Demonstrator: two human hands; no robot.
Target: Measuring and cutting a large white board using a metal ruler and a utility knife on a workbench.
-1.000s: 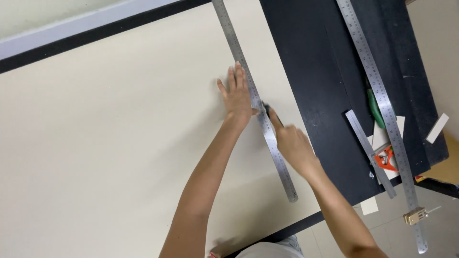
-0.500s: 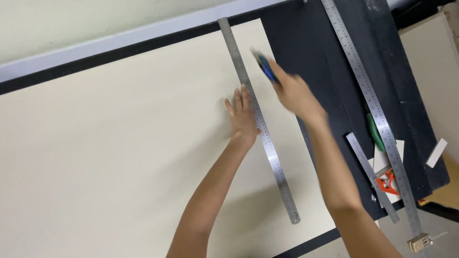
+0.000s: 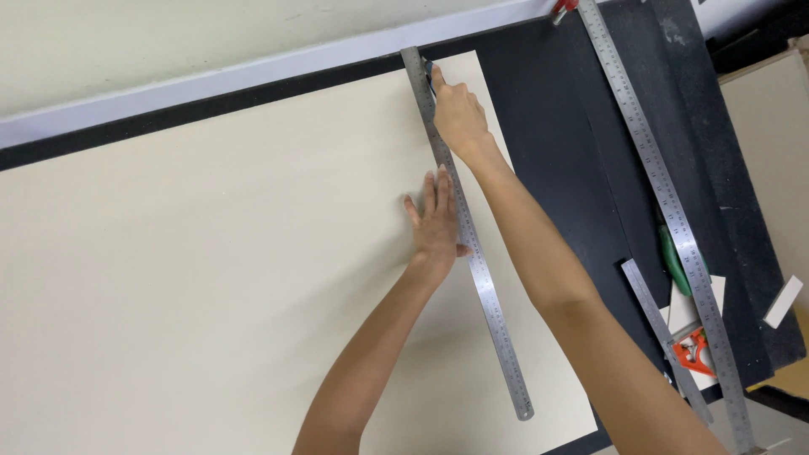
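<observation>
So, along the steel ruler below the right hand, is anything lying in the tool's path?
Nothing visible. The right hand holds a small dark tool at the long steel ruler's top end. The left hand presses on the ruler's other side, off the cream board's edge strip.

The long ruler (image 3: 466, 236) under the left hand (image 3: 436, 226) was brushed metal with a dull sheen. The cream sheet (image 3: 211, 278) beneath it looked like smooth, matt card. The cutting mat (image 3: 556, 168) was black, matt and faintly scuffed. A second metal ruler (image 3: 666, 211) gleamed beside a glossy green plastic handle (image 3: 672, 259).
</observation>
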